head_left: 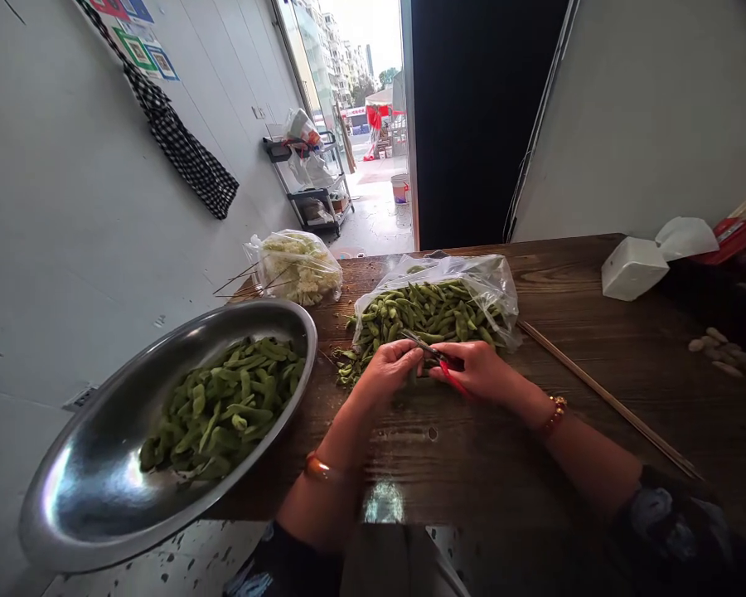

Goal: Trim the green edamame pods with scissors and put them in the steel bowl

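At the middle of the dark wooden table [453, 473], our two hands meet just on the near side of a heap of green pods [423, 311]. Our right hand [477, 369] grips a pair of red-handled scissors [452, 377], the blades pointing far and left toward our other fingers. Our left hand [393, 365] has its thumb and fingers drawn together right by the blades; we cannot tell what, if anything, sits between them. The heap lies in and around an opened clear plastic bag [502, 286], with some pods spilled at its near left edge.

To the left we have a big steel basin [84, 464], tilted in our view, with more pods [236, 406] piled toward its right side. Beyond it, at the table's far left, sits a bag of pale florets [295, 265]. To the right, thin wooden sticks [609, 398] slant from beside the plastic bag toward the near right.
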The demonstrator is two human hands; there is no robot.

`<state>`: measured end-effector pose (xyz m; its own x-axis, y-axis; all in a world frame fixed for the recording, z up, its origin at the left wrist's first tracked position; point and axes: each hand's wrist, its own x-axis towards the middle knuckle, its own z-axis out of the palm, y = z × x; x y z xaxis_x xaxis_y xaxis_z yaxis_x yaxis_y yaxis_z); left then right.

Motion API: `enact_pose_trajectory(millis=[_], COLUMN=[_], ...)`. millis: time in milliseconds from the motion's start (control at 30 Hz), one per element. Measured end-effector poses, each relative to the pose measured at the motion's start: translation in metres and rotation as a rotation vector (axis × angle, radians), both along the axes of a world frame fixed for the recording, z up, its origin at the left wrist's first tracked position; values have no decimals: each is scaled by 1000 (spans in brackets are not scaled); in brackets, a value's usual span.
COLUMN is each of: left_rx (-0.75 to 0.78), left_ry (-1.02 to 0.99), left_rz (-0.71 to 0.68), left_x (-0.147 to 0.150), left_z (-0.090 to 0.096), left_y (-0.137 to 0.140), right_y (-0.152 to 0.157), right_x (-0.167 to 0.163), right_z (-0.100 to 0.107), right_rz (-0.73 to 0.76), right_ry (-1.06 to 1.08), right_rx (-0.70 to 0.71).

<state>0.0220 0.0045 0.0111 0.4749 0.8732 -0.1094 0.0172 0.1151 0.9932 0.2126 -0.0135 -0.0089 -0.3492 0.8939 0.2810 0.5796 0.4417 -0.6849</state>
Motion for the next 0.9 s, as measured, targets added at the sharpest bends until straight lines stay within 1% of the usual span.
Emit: enact_pose_trajectory(millis=[100,167,267,367,533,600,700,900], left_rx=[-38,-49,-73,-127,-238,-275,-301,-282], left_ry=[-53,-130,-301,-459,-593,-610,-615,-554], left_rz=[23,76,202,303,391,407,384,313], left_x=[1,1,1,-1,-2,-1,4,9], left_z=[-1,-3,-6,-5,-3,-3,-4,-7], left_y=[1,1,4,6,9,9,8,3], right_y=[1,2,2,2,0,0,-1,-2], right_x=[2,3,5,5,2,0,-2,-3], right_z=[-1,-1,0,-1,-2,-2,-2,-1], right_rz=[-23,-70,-138,-138,-132,-122,-113,-151], right_ry=[46,89,108,97,87,90,97,144], right_rx=[-46,-60,-31,12,32,28,40,58])
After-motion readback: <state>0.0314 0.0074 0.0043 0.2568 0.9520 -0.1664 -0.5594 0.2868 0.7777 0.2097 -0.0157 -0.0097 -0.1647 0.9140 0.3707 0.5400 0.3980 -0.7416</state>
